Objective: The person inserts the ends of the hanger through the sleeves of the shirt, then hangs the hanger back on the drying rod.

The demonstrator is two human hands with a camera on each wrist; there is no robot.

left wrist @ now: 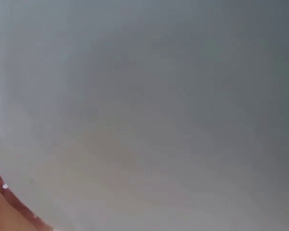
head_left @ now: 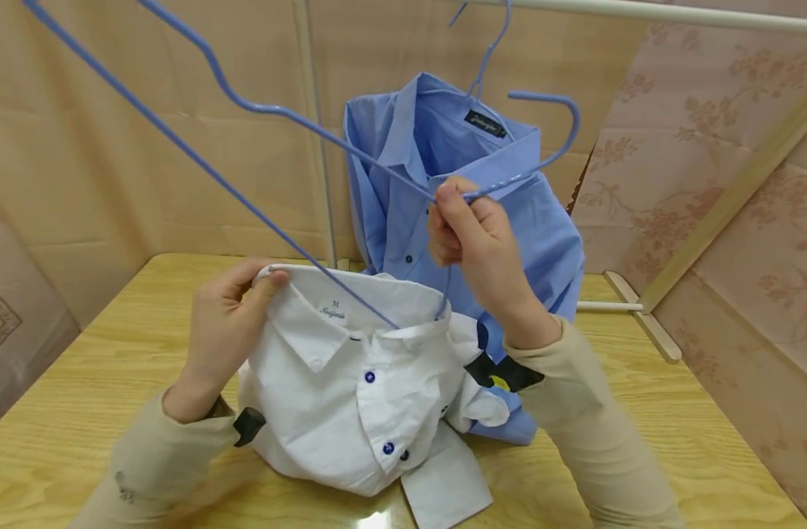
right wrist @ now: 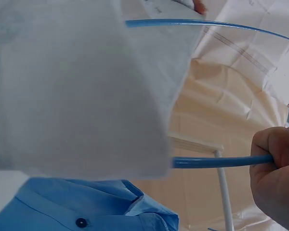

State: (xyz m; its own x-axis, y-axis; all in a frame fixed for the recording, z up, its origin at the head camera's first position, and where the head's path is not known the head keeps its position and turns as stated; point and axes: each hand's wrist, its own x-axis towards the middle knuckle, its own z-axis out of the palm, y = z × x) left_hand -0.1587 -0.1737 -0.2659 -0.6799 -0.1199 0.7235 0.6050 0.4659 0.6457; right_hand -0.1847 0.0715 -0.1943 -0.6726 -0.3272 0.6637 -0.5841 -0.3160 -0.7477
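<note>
A white button shirt (head_left: pixel 304 426) stands bunched on the table, its neck opening facing up. My left hand (head_left: pixel 221 334) pinches its collar at the left side between thumb and fingers. Higher up, my right hand (head_left: pixel 485 253) grips a blue hanger (head_left: pixel 271 109) just below its hook (head_left: pixel 577 121). One end of the hanger dips into the shirt's neck, where the cloth hides it; the other end sticks out toward the upper left. Pale blurred cloth (left wrist: pixel 149 110) fills the left wrist view. In the right wrist view, the hanger (right wrist: pixel 221 162) passes behind white fabric (right wrist: pixel 82 96).
A light blue shirt (head_left: pixel 383 213) hangs on another blue hanger (head_left: pixel 485 55) behind the white one. That hanger is on a white rail (head_left: pixel 641 10) across the top. The rack's wooden foot (head_left: pixel 644 316) stands at the right of the wooden table (head_left: pixel 92 375). Curtains surround it.
</note>
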